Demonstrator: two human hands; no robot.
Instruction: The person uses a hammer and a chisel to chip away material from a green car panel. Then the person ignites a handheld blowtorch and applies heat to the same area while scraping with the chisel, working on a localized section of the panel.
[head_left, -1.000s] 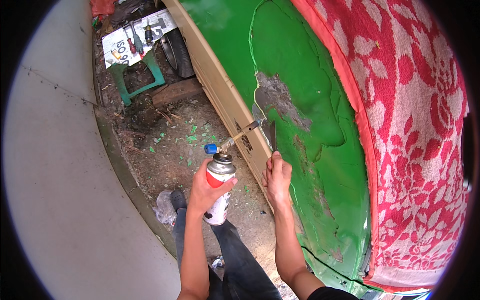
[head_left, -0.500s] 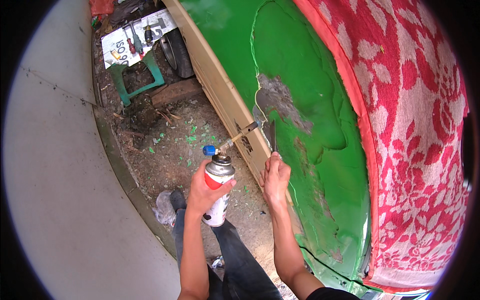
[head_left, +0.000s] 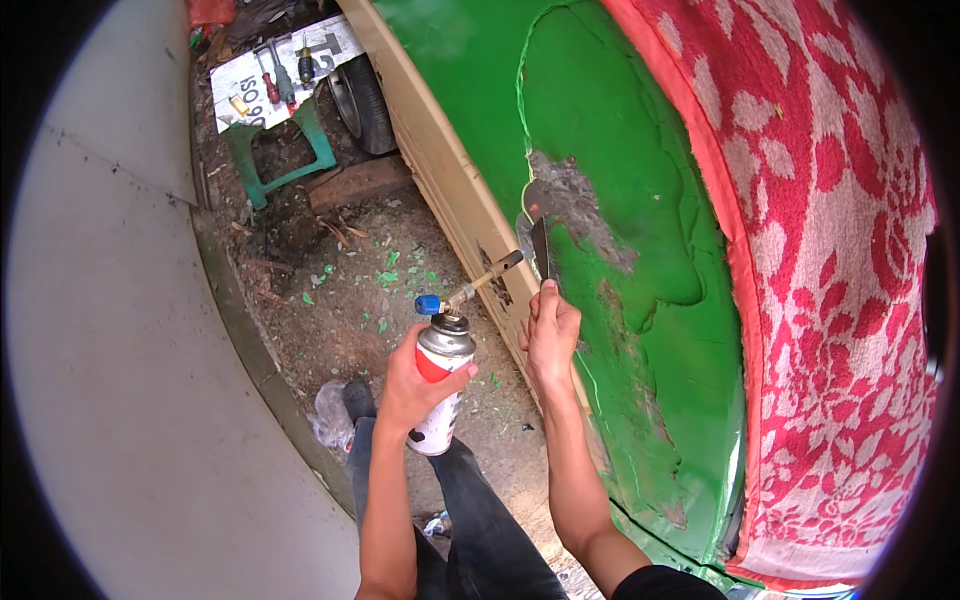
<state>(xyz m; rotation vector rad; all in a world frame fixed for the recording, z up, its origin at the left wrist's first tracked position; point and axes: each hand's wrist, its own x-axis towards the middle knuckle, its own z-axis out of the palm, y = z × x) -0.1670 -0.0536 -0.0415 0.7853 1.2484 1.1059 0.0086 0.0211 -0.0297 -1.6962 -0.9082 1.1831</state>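
Observation:
My left hand (head_left: pixel 412 388) is wrapped round a blowtorch (head_left: pixel 446 343), a white and red gas can with a blue knob on its head. The torch's nozzle (head_left: pixel 507 262) points right, at the edge of a green-painted car panel (head_left: pixel 640 300). No flame can be made out. My right hand (head_left: pixel 552 335) grips a scraper (head_left: pixel 541 250) by its handle, mostly hidden in the fist. Its dark blade lies at the panel's edge, beside a grey bared patch (head_left: pixel 580 205). Lifted green paint forms a ragged line along this edge.
A red and pale patterned cloth (head_left: pixel 800 300) covers the right side. At the far left, a green stool (head_left: pixel 320 150) bears a white plate (head_left: pixel 235 85) with several hand tools, beside a wheel (head_left: pixel 362 105). Green paint flakes (head_left: pixel 388 278) litter the ground. A pale curved surface (head_left: pixel 130 350) fills the left.
My right hand has pushed the scraper slightly forward, and its blade now shows a broader face. The blowtorch stays nearly in place. The whole view has shifted a little.

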